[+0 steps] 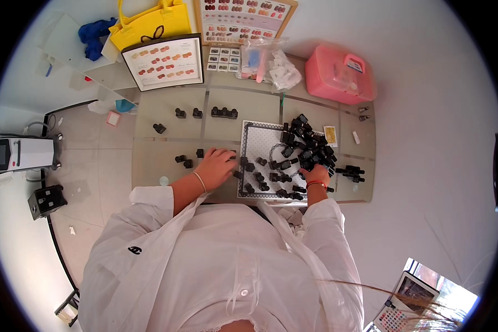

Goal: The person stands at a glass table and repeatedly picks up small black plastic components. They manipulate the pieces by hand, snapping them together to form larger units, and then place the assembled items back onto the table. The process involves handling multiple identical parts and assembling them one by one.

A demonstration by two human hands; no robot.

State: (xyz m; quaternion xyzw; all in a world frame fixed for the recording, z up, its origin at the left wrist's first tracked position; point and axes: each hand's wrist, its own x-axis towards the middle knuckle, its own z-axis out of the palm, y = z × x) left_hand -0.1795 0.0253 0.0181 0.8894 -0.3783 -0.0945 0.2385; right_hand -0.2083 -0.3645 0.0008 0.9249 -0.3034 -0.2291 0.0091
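Small black nail polish bottles lie in a jumbled pile (pixel 310 141) on a white dotted mat (pixel 257 138) with a dark lace-pattern border. My right hand (pixel 317 175), wearing a red bracelet, is at the near edge of this pile. Its fingers are bent, and what they grip among the bottles is hidden. My left hand (pixel 217 167) is just left of the mat, fingers stretched and slightly apart. Its fingertips are beside a black bottle (pixel 233 154). More loose bottles (pixel 260 180) lie on the mat between my hands.
Left of the mat, a row of bottles (pixel 224 113) and several single ones stand on the table (pixel 166 149). Colour charts (pixel 163 62), plastic bags (pixel 284 72) and a pink case (pixel 337 74) line the back. More bottles (pixel 351 172) lie at the right.
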